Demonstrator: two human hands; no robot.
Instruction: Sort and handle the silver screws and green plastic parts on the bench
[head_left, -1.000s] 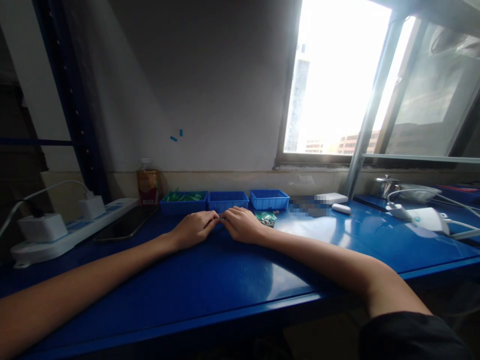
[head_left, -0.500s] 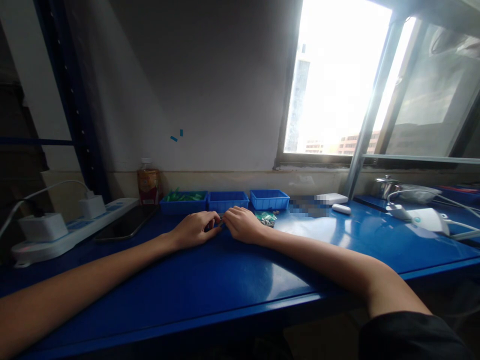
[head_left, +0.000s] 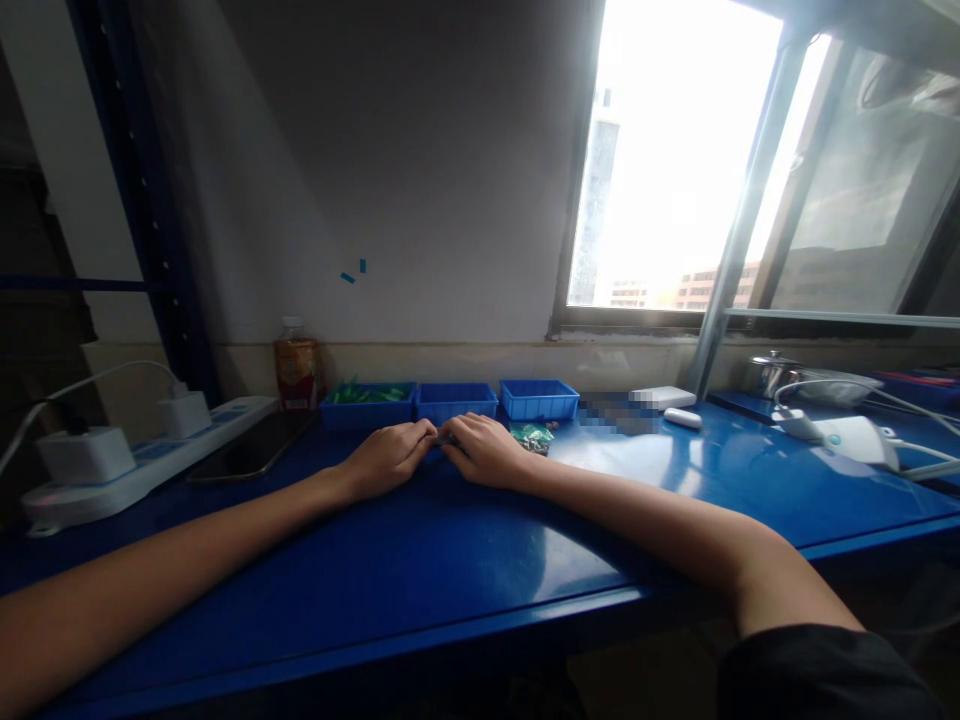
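Both my forearms lie on the blue table (head_left: 465, 560). My left hand (head_left: 390, 457) and my right hand (head_left: 486, 450) meet fingertip to fingertip just in front of the middle blue bin (head_left: 456, 401). Fingers of both are curled and pinched around a tiny part that I cannot make out. A small clear bag of metal pieces (head_left: 532, 437) lies beside my right hand. The left blue bin (head_left: 367, 403) holds several green parts. The right blue bin (head_left: 538, 398) stands behind the bag.
A white power strip (head_left: 142, 455) with two chargers sits at the left, a dark phone (head_left: 251, 447) beside it. A bottle (head_left: 296, 373) stands against the wall. White devices and cables (head_left: 847, 435) and a steel pot (head_left: 772, 372) are at the right, under the window.
My left fingers opened slightly half a second ago and have closed back against my right fingertips. Arms and everything else stay put.
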